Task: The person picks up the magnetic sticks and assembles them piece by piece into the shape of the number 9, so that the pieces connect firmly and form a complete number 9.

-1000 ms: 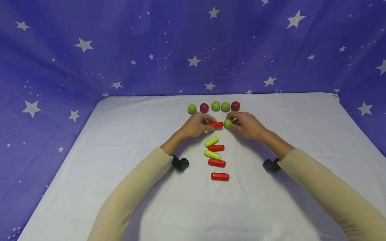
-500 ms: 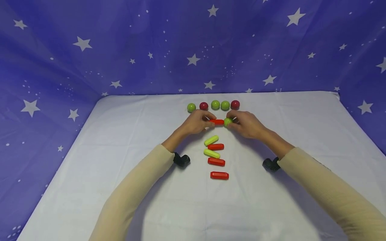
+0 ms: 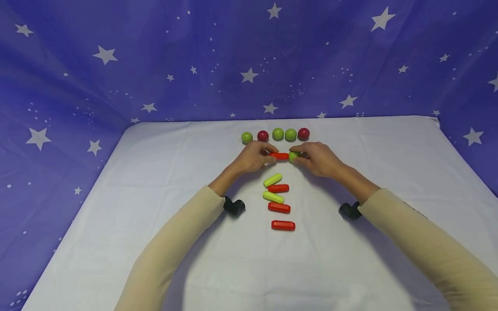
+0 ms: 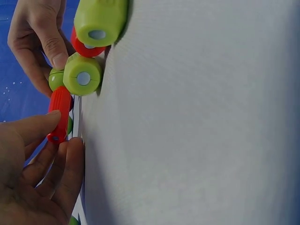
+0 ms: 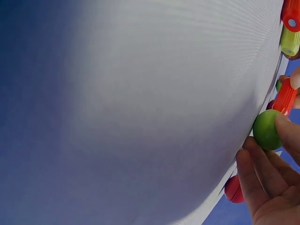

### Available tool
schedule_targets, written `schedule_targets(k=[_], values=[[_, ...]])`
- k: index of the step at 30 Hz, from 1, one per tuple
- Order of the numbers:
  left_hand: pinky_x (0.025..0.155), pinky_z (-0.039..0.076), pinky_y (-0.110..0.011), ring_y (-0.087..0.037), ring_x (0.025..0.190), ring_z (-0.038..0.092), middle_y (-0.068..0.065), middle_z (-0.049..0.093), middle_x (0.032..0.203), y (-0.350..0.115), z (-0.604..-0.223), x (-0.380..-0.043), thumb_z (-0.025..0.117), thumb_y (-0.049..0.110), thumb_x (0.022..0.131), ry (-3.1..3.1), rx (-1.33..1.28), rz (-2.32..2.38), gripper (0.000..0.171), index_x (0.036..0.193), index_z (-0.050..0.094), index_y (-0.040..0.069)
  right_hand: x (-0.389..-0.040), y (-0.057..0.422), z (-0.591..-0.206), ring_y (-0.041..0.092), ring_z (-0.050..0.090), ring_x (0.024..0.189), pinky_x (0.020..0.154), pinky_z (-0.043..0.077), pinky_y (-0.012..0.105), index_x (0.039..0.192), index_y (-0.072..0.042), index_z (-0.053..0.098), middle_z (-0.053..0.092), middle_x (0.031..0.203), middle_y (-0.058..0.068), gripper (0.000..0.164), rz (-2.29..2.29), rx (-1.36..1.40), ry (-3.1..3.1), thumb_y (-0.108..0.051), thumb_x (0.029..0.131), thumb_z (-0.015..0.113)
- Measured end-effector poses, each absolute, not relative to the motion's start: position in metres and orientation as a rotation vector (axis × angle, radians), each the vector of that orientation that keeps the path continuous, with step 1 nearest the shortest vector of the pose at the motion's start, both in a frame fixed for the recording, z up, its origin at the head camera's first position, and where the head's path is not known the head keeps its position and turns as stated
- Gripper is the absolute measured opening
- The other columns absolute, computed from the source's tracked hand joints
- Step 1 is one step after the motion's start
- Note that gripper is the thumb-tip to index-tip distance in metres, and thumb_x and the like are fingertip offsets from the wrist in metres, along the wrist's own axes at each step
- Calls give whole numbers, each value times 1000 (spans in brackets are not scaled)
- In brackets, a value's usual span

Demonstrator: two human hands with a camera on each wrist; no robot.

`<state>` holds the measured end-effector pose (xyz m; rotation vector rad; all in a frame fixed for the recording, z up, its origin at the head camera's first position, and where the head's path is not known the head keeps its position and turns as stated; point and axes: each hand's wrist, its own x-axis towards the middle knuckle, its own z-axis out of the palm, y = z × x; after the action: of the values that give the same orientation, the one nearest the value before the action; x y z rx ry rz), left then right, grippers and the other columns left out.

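Note:
Between thumb and fingers, my left hand (image 3: 252,157) pinches a red stick (image 3: 281,156), a short faceted bar. My right hand (image 3: 320,160) holds a green ball (image 3: 293,157) by its right side. In the head view the stick's right end meets the ball. The left wrist view shows the same red stick (image 4: 59,108) running up to the ball, which is partly hidden behind a yellow-green stick (image 4: 83,75) with a pale disc in its end. In the right wrist view, my thumb presses the green ball (image 5: 267,130) beside the red stick (image 5: 284,97).
Behind the hands stands a row of green balls (image 3: 278,133) and red balls (image 3: 303,133). Nearer me lie yellow-green sticks (image 3: 273,197) and red sticks (image 3: 283,225) in a loose column on the white-covered table (image 3: 330,259). A blue starry curtain (image 3: 218,47) surrounds the table.
The red stick has moved against the green ball, closing the small gap between them. My right fingers have shifted slightly on the ball. The other balls and sticks have stayed put.

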<state>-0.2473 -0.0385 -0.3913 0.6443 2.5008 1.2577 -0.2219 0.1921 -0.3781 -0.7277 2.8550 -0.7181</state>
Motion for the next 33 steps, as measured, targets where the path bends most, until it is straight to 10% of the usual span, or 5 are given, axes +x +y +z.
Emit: schedule_targets(k=[33], values=[[60, 57, -28, -23, 95, 59, -16, 60, 114, -94, -389, -284, 73, 9, 89, 2498, 141, 1917, 34, 120, 65, -3, -221, 190, -378, 29, 61, 98, 94, 48, 47, 132, 0, 61, 68, 118, 15, 41, -709, -685, 2856, -8, 93, 69]])
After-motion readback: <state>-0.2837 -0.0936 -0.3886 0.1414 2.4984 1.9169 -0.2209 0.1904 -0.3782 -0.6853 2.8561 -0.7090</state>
